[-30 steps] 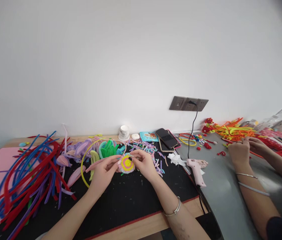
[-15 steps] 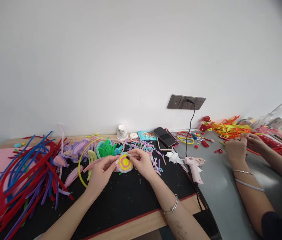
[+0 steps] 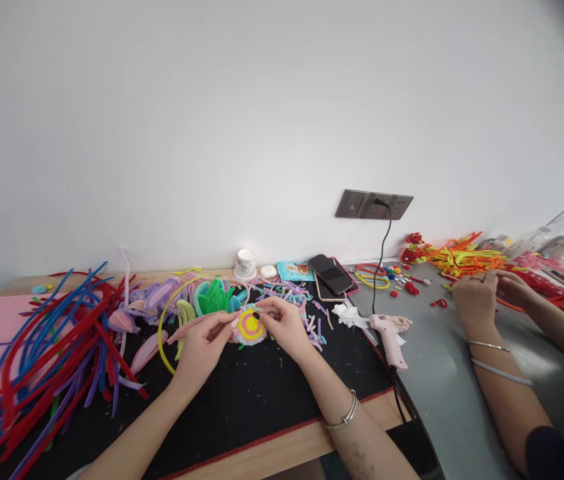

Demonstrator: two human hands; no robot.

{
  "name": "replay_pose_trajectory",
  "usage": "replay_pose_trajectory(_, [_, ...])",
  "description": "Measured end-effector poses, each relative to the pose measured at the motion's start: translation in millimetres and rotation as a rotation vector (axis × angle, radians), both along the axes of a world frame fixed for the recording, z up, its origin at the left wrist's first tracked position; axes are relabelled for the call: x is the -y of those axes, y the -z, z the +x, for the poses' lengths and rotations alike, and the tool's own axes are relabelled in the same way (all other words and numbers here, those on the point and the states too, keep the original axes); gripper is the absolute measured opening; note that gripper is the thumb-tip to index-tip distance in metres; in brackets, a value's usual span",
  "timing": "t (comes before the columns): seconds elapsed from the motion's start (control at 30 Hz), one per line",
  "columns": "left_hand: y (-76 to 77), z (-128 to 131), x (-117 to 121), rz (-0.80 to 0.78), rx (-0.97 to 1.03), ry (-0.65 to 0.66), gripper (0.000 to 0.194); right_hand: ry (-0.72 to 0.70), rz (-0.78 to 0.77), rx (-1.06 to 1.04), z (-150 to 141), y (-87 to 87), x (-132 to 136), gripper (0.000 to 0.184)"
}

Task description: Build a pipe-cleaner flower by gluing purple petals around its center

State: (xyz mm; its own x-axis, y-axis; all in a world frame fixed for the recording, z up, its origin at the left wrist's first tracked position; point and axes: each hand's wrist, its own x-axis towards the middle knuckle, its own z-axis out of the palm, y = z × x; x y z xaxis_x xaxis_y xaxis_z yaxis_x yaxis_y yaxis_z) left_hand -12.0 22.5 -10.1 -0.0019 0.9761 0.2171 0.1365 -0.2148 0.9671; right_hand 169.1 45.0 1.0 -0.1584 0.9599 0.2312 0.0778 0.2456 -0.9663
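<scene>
Both my hands meet over a black mat (image 3: 242, 407). Between them is a round fuzzy coil disc (image 3: 249, 326) of pink and yellow rings with a pale rim. My left hand (image 3: 202, 347) pinches its left edge, and a pink pipe cleaner (image 3: 189, 328) trails leftward from that hand. My right hand (image 3: 285, 323), with a silver bangle on the wrist, pinches the disc's right side, fingertips near a small dark spot at the centre.
Long red, blue and purple pipe cleaners (image 3: 52, 353) pile at left. Green and lilac pieces (image 3: 212, 298), a cup (image 3: 245, 264), phones (image 3: 332, 273) and a pink glue gun (image 3: 389, 333) lie behind and right. Another person's hands (image 3: 482, 293) work on the grey table (image 3: 442, 393).
My hands and the disc have barely shifted; the view drifted slightly. The other person's hands have moved a little at the right.
</scene>
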Motion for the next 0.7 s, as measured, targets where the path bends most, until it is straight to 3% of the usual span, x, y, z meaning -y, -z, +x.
replay_pose_trajectory(0.7, [-2.8,0.8,0.0,-0.053,0.045,0.040,0.034,-0.006,0.002,0.016,0.8,2.4,0.5,0.014])
